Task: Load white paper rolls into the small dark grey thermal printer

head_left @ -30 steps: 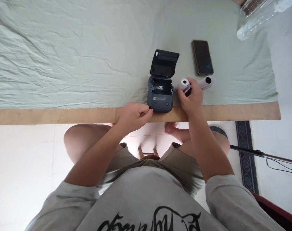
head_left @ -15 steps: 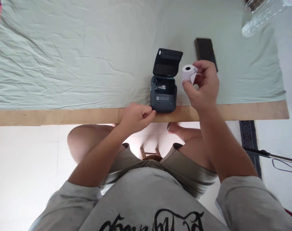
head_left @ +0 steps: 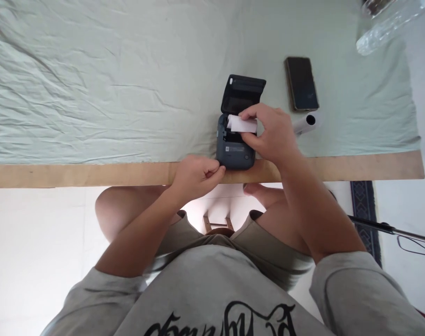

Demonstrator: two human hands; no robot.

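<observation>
White paper roll (head_left: 242, 124) between the thumb and fingers of your right hand (head_left: 273, 130); grip clamped on the roll's right end, thumb on the near side, forefinger on the far side. From that grip the roll extends leftward. Its long axis runs side to side, roughly along the wooden edge (head_left: 93, 174) and across the mouth of the printer (head_left: 235, 158). Your right hand is the nearer to it.

Left hand (head_left: 198, 176): lower and to the left of the right-hand grip, fingers curled, thumb and forefinger together against the printer's near left corner. Whether they pinch the casing, cannot tell.

Containers: the printer's dark bay (head_left: 230, 136) shows just below the roll, on your side of it. The roll lies over or partly within the opening (depth hard to read from above, your fingers covering the right end). Seated or not, cannot tell. The lid (head_left: 242, 95) stands open beyond the grip, leaning away from you.

Right of the grip, a second roll (head_left: 305, 123) lies on the green cloth (head_left: 128, 93), dark core hole showing at one end. Phone (head_left: 301, 84) just beyond that. Farther off to the right, a clear bottle (head_left: 387, 30) on its side; contents, cannot tell.
</observation>
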